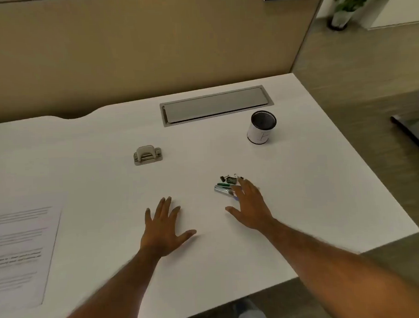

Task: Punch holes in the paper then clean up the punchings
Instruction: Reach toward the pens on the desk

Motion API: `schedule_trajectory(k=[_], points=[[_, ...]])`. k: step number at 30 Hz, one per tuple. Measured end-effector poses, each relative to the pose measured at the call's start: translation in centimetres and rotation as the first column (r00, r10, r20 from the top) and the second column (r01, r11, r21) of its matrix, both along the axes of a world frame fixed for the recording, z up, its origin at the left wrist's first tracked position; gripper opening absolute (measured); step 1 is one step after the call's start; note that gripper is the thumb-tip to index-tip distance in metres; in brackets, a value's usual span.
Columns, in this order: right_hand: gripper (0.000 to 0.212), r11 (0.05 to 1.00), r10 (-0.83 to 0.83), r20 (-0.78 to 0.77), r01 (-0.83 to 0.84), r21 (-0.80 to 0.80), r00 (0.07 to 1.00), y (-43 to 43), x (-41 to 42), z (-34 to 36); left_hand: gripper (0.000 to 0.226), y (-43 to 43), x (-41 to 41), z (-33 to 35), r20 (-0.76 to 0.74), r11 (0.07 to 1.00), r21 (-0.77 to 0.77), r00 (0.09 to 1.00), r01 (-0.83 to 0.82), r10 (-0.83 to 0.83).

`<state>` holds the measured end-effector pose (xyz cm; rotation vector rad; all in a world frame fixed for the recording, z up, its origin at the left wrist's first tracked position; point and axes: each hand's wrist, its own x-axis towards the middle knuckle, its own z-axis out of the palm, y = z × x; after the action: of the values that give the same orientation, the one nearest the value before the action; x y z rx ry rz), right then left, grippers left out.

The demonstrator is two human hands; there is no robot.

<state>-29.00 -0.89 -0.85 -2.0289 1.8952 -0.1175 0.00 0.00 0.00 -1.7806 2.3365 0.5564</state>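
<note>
**Q:** What are your hands doing?

**A:** I am spreading my left hand (164, 227) flat and wide on the desk (324, 182), holding nothing. I am reaching my right hand (250, 205) forward, fingers splayed and empty, its fingertips lying over the near edge of a small clutter (225, 185) of clips and what looks like a stapler. I cannot tell whether they are touching it.

**Q:** Where are the punch and the paper?

**A:** The punch (147, 155) is sitting alone beyond my left hand, well apart from both hands. The paper (20, 256) is lying flat at the far left edge of the desk, printed side up, also well apart from the punch.

**Q:** What else is sitting out there?

**A:** A cup (262, 127) is standing upright beyond my right hand, toward the back of the desk; it may serve for the scraps, though that is my guess.

**Q:** So how far along are you?

**A:** I am judging that I am right at the start. Nothing is sitting in the punch, I am seeing no holes in the paper and no punchings on the desk. Bringing paper and punch together, punching and cleaning up are all left to do.
</note>
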Motion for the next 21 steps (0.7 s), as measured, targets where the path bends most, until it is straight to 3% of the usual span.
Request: schedule_trajectory(k=[13,21], points=[[0.077,0.998,0.061,-0.021,-0.061,-0.027,0.998,-4.6,-0.1,-3.9,0.1,-4.6,-2.9,-3.5,-0.012,0.99,-0.138,1.0,-0.003,0.001],[0.056,0.99,0.058,0.004,-0.057,-0.132,0.998,-5.4,0.3,-5.7,0.1,-4.9,-3.5,-5.3,-0.056,0.992,-0.127,0.998,-0.024,0.017]])
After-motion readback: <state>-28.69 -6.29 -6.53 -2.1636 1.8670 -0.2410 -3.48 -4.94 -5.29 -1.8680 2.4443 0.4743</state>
